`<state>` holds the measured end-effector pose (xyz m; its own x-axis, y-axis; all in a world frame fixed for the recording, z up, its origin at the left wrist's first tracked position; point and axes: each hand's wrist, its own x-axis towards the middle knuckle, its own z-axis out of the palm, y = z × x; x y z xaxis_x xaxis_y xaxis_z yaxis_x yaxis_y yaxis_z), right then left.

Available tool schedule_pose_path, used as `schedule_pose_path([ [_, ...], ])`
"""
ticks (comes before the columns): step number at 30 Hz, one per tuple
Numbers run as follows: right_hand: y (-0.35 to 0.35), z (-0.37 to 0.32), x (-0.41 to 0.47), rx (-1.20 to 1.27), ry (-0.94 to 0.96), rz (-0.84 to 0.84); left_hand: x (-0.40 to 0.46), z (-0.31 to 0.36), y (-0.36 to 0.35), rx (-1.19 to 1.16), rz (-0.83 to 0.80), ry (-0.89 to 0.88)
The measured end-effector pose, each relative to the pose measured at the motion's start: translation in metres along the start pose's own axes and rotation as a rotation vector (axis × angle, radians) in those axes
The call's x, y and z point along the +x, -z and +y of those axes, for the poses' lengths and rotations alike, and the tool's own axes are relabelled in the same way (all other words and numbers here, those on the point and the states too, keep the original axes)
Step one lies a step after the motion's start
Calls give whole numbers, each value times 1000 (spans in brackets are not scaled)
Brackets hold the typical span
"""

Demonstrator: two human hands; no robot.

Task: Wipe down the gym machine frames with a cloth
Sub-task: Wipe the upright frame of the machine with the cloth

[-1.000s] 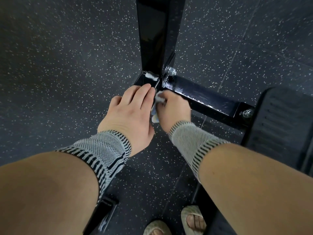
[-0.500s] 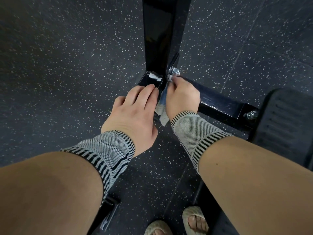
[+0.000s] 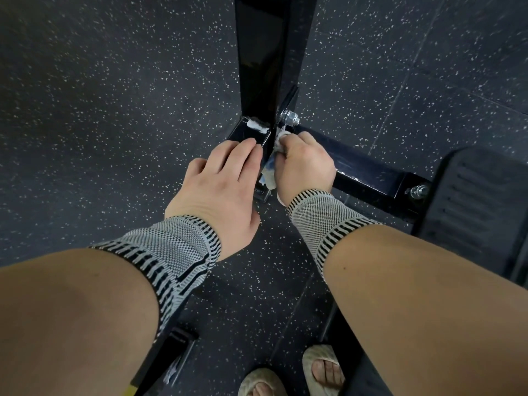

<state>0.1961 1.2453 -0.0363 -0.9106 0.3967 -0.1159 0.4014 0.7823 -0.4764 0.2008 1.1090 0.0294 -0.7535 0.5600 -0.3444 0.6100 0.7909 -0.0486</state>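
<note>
Cloth (image 3: 281, 138), white and crumpled, is pinched in the right hand (image 3: 305, 164) against the glossy black steel frame (image 3: 368, 172) near its bolt (image 3: 290, 118); the left hand (image 3: 225, 178) rests flat beside it, above speckled rubber floor (image 3: 114, 110).

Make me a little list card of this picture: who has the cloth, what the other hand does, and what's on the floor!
cloth holder: right hand grips the white cloth
cloth spot: at the black frame joint, just below the silver bolt
other hand: left hand, fingers straight, resting on the frame's end
leftover: white residue at the upright's base
floor: dark speckled floor
feet: sandals
</note>
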Motion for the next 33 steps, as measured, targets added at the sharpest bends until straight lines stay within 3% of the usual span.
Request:
schedule_pose_path([
  [6,15,15,-16,-28,179,-203,1,0,1,-9,-10,1],
  [11,14,13,-14,125,-25,-6,0,-1,2,-15,-2,0],
  [14,12,-3,-1,-59,-4,-118,-1,0,3,-24,4,9],
  [22,13,-9,-8,-118,-20,-283,-1,-1,2,-24,1,8],
  [29,5,-10,-18,2,-104,-345,0,-1,1,-14,-14,0],
  [33,6,-6,-7,-64,-69,-246,1,1,3,-5,-27,-1],
])
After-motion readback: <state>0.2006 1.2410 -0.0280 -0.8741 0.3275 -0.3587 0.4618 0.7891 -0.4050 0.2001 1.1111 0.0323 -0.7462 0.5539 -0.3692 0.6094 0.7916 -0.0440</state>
